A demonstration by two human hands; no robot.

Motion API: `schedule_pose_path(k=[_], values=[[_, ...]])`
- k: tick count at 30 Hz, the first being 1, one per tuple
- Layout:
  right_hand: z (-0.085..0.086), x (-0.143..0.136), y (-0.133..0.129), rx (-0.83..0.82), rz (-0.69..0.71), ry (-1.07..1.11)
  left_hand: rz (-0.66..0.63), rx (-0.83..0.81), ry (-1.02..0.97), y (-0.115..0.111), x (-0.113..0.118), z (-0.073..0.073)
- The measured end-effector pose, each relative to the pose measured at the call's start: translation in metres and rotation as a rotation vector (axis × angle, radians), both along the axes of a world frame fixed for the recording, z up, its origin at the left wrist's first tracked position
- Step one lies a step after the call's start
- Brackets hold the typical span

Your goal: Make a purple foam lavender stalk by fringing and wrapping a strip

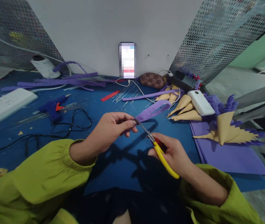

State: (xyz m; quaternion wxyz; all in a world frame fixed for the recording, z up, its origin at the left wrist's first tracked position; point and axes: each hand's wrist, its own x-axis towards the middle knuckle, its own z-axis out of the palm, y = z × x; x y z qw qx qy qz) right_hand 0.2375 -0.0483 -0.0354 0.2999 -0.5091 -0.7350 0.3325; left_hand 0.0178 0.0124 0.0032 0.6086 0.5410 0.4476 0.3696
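Fingers of the right hand [174, 153] wrap yellow-handled scissors [164, 159]; those of the left hand [112, 128] pinch a purple strip [151, 112] by the blades [145, 128], above the desk [101, 107], seemingly steadying it. Beyond, a phone [128, 60] stands upright, apparently for viewing.

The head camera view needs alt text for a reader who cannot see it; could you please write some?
A person's left hand pinches a purple strip while the right hand holds yellow-handled scissors, blades close to it, above a blue table. A glue gun and power strip lie left, tan paper cones and purple sheets right; a phone stands behind.
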Motion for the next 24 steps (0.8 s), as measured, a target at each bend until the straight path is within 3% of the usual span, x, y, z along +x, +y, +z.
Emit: schedule_pose_path(k=[12, 24], values=[[0.0011, -0.0006, 0.0004, -0.011, 0.019, 0.007, 0.019, 0.032, 0.016, -0.0007, -0.0002, -0.0005], [-0.0041, 0.0006, -0.0015, 0.132, -0.030, -0.063, 0.032, 0.003, -0.022, 0.0007, 0.0008, -0.0009]])
